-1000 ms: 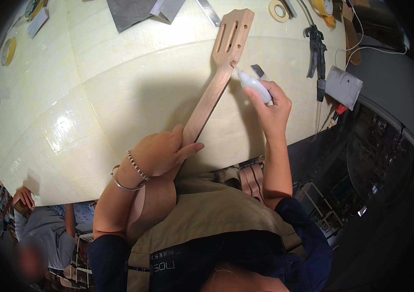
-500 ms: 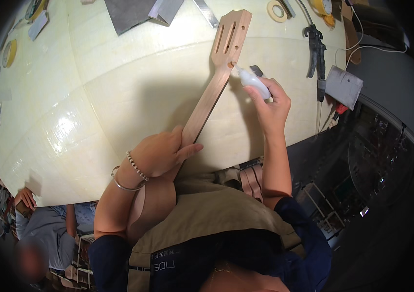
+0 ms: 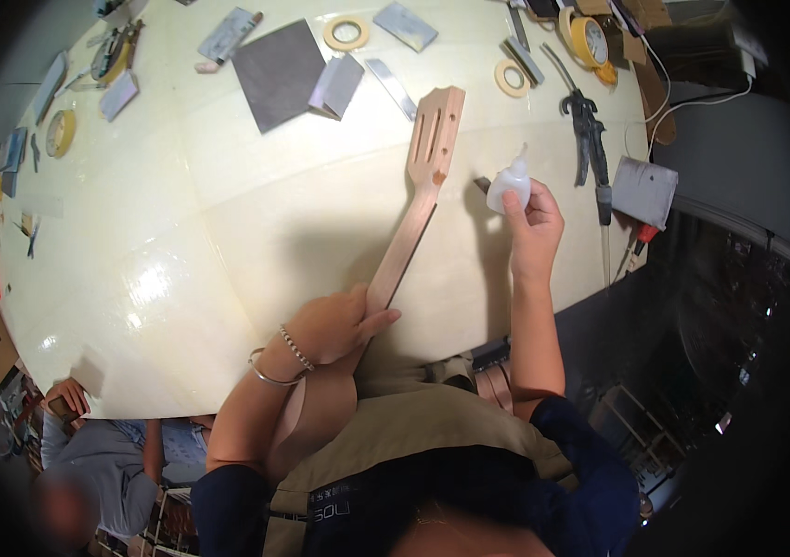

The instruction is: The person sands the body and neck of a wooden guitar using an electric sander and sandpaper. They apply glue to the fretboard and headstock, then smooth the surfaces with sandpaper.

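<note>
Guitar neck (image 3: 401, 251): long axis diagonal, headstock (image 3: 435, 139) pointing away, rightward; left hand (image 3: 334, 325) grasping neck, right hand (image 3: 539, 221) bottle (image 3: 508, 188).

Navy short-sleeved shirt (image 3: 590, 459), olive-brown apron (image 3: 427, 418) and fine necklace (image 3: 432, 516), bottom centre; beaded bracelet (image 3: 296, 348) and silver bangle (image 3: 270, 378), left of centre.

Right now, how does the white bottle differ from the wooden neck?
The white bottle is small, while the wooden neck is long. The bottle has a thin nozzle; the neck ends in a slotted head. The bottle is in the right hand, the neck in the left hand. Both are held.
</note>
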`<state>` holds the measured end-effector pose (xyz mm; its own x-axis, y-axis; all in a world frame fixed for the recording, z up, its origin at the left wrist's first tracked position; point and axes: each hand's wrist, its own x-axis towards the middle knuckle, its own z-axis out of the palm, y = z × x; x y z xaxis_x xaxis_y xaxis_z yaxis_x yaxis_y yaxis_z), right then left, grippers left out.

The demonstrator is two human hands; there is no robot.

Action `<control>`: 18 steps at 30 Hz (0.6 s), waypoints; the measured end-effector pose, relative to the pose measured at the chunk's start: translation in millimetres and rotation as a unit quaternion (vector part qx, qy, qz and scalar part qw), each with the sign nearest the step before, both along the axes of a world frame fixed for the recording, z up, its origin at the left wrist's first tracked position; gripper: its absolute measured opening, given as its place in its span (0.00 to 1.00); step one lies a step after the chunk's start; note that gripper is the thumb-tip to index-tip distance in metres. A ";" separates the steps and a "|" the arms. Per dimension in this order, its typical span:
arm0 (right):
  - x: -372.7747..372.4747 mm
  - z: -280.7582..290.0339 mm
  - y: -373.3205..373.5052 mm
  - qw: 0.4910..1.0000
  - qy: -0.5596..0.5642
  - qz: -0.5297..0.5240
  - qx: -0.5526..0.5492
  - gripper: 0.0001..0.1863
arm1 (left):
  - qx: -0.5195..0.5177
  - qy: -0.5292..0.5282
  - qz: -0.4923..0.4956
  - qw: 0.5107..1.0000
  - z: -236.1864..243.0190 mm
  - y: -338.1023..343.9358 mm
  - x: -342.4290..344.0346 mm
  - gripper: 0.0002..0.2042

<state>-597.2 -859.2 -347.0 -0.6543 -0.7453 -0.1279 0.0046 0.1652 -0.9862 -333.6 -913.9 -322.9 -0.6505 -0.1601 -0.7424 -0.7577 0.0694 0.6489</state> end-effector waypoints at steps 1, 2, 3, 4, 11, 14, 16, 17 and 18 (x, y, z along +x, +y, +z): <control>-4.8 5.9 -11.6 1.000 0.001 0.001 -0.017 0.14 | -0.003 0.003 0.003 1.000 -0.8 -0.8 1.6 0.30; -5.8 11.4 -22.6 1.000 0.000 0.003 -0.030 0.14 | 0.004 0.010 0.014 1.000 -0.4 -1.0 3.1 0.30; -5.3 18.5 -37.9 0.999 0.006 0.019 -0.047 0.14 | 0.014 0.016 0.024 0.999 1.5 -1.5 3.9 0.30; -5.5 27.0 -58.5 0.997 0.012 0.034 -0.065 0.14 | 0.024 0.023 0.035 0.999 2.3 -2.2 4.2 0.30; 57.1 20.5 -167.6 0.914 0.147 0.347 0.149 0.16 | 0.011 0.074 0.050 0.996 -15.3 5.8 6.6 0.32; 103.3 0.2 -178.8 0.856 0.215 0.427 0.196 0.16 | -0.004 0.057 0.029 0.998 -0.8 -3.7 5.1 0.32; 114.4 -17.0 -182.5 0.843 0.304 0.406 0.177 0.14 | -0.003 0.068 0.029 0.997 -0.1 -3.2 3.4 0.31; 119.0 -14.5 -185.1 0.830 0.354 0.390 0.182 0.14 | -0.008 0.069 0.032 0.997 -2.9 -1.2 4.1 0.32; 118.8 -9.5 -184.9 0.818 0.383 0.388 0.185 0.14 | -0.014 0.071 0.035 0.997 -7.2 1.8 4.8 0.32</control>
<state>-478.4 -1044.1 -356.5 0.0035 -0.9772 -0.2123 -0.8382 0.1129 -0.5336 -328.7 -912.1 -330.1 -0.7357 -0.2273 -0.6381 -0.6616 0.0390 0.7489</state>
